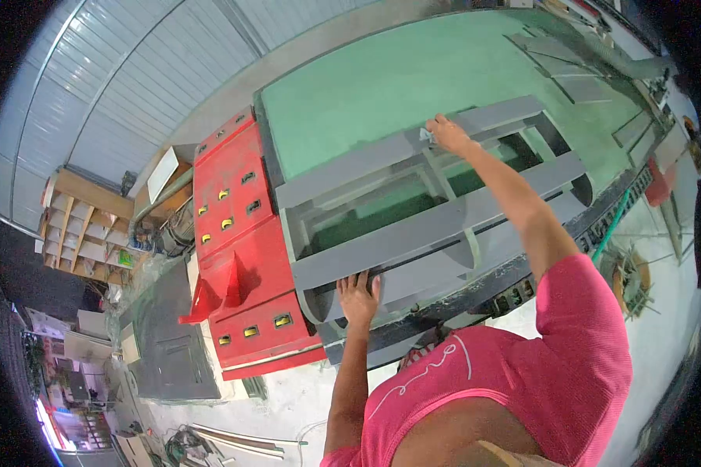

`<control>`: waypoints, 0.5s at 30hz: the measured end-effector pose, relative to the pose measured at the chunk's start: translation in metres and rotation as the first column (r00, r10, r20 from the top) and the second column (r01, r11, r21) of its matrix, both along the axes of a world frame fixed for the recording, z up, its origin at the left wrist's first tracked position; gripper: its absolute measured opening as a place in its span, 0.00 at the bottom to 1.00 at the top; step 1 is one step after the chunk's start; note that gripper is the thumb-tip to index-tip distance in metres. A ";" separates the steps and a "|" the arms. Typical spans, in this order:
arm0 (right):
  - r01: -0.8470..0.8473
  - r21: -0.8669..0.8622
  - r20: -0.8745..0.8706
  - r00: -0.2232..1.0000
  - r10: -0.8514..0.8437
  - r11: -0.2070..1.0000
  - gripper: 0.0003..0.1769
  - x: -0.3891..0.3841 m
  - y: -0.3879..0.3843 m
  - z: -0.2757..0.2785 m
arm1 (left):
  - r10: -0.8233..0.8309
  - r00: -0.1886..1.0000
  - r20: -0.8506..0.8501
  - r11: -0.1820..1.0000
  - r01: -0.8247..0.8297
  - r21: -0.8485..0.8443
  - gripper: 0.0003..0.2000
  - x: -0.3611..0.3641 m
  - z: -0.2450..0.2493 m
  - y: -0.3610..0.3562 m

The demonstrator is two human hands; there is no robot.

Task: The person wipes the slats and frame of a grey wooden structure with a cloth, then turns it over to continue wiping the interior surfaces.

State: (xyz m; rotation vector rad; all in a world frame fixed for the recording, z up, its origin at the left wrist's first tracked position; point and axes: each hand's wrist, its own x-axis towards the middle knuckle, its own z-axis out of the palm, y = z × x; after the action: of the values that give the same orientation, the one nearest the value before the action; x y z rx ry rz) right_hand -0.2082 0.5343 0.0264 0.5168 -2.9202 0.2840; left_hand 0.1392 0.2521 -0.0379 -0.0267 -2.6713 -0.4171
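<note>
A long grey wooden shelf frame (382, 233) with open compartments lies on a green tabletop (366, 86). My left hand (358, 298) rests on its near side, fingers spread over the edge of the front board. Stretched across to the far board, my right hand (448, 134) pinches a small, crumpled grey-blue cloth (426, 135) against or just over the surface. Whether it is cloth or a soft abrasive sheet is hard to tell at this size. Through the frame's openings the green surface shows.
Left of the table stands a red panelled unit (245, 226) with yellow-lined slots and a red bracket (218, 288). Thin grey strips (553, 70) lie at the table's far right. A dark panelled door (175, 358) and a wooden pigeonhole rack (86, 226) are further left.
</note>
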 end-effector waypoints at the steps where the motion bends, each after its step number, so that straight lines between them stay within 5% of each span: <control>1: -0.056 0.025 0.046 0.997 0.055 0.998 0.17 -0.004 0.014 -0.003 | -0.001 1.000 -0.020 1.000 0.001 -0.003 0.16 -0.001 -0.002 0.000; 3: -0.112 0.048 0.090 0.990 0.108 0.993 0.17 -0.011 0.037 0.003 | 0.023 1.000 -0.012 1.000 -0.023 -0.008 0.16 0.000 -0.001 0.004; 5: -0.266 0.156 0.410 0.894 0.182 0.951 0.15 -0.015 0.059 0.031 | 0.026 1.000 -0.014 1.000 -0.026 -0.014 0.16 -0.002 0.000 0.006; 6: -0.264 0.155 0.408 0.895 0.182 0.952 0.15 -0.016 0.061 0.039 | 0.029 1.000 -0.010 0.999 -0.029 -0.021 0.16 -0.002 0.001 0.006; 8: -0.165 0.078 0.182 0.972 0.149 0.983 0.15 -0.015 0.052 0.048 | 0.030 0.999 0.041 1.000 -0.030 0.006 0.17 -0.001 0.001 0.006; 12: -0.191 -0.105 0.108 0.973 0.202 0.976 0.13 -0.019 0.012 0.018 | 0.030 0.991 0.133 1.000 -0.028 -0.012 0.18 -0.003 0.004 0.011; 15: -0.089 -0.181 -0.053 0.995 0.081 0.979 0.16 -0.016 0.004 -0.012 | 0.026 0.995 0.094 0.999 -0.023 -0.032 0.18 -0.005 -0.009 0.006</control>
State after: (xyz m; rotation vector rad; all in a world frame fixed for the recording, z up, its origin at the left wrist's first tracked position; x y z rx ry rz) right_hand -0.2244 0.5383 0.0142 0.6114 -2.7957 0.5391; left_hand 0.1346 0.2583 -0.0465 0.0169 -2.7683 -0.3784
